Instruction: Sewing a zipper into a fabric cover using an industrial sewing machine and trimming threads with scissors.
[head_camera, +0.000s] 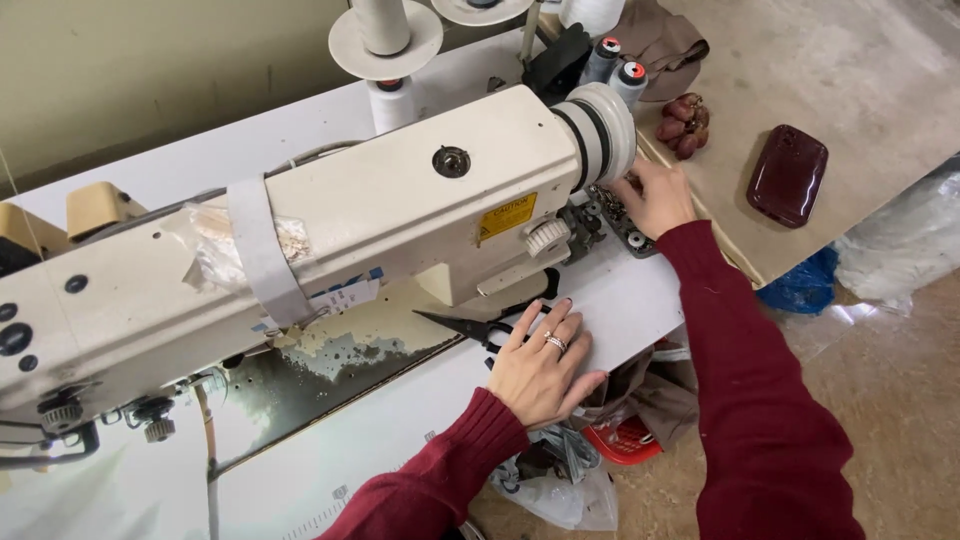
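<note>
Left hand lies flat, fingers spread, palm down on the white desk, holding nothing; its fingertips touch the black scissors lying just ahead. Right hand reaches to the handwheel at the end of the cream sewing machine, fingers at the wheel's lower rim; grip cannot be judged. Beyond the right hand sit thread spools, a bunch of dark grapes and a maroon case.
</note>
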